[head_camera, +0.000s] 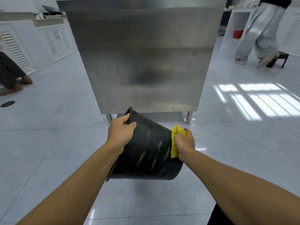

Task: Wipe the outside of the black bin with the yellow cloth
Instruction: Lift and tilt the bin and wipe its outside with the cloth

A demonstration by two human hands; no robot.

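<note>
I see two bare arms reach out in front of me. The left hand [121, 131] grips the rim of the black bin [146, 148], with the fingers curled over the edge and into the opening. The bin is tipped on its side, held up off the floor, with its open mouth to the left and its bottom to the right. Pale streaks show on its dark side.

The right hand [184, 142] is clenched in a fist around the yellow cloth [174, 142]. The cloth is bunched up and pressed against the bottom end of the bin, on the outside. Part of it sticks up above the fist and part hangs down flat on the bin.

Under the bin is a shiny grey tile floor [48, 143]. A dark shadow lies on the tiles just below the bin.

Right behind the bin stands a big metal cabinet [142, 54] on short legs. Its side is plain and a bit smudgy.

Bright window light [256, 101] lies on the floor to the right.

Far to the left are white cupboards [32, 44] with slats, and someone's feet under striped cloth [9, 70]. A round drain cover [7, 104] sits in the floor there.

Far to the right a person in baggy grey trousers [258, 33] is walking, blurry. Near them are a small red tub [238, 33] and a dark stool [280, 58].
</note>
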